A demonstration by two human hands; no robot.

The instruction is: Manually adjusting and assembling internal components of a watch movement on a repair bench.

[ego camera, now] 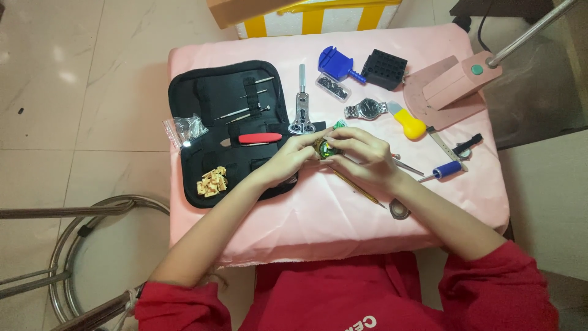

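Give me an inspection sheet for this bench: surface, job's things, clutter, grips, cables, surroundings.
Surface: small table under a pink cloth, wrinkled at the front edge.
Job's things: small round watch part with green on it, held between both hands above the cloth.
Clutter: open black tool case with a red-handled tool; metal case wrench; steel wristwatch; blue link remover; black holder block; yellow-handled knife; blue-handled screwdriver; plastic bag.
Grips: left hand and right hand both pinch the part.
Cables: dark cable off the far right corner.
Surroundings: tiled floor, metal stool frame at left, striped box beyond.
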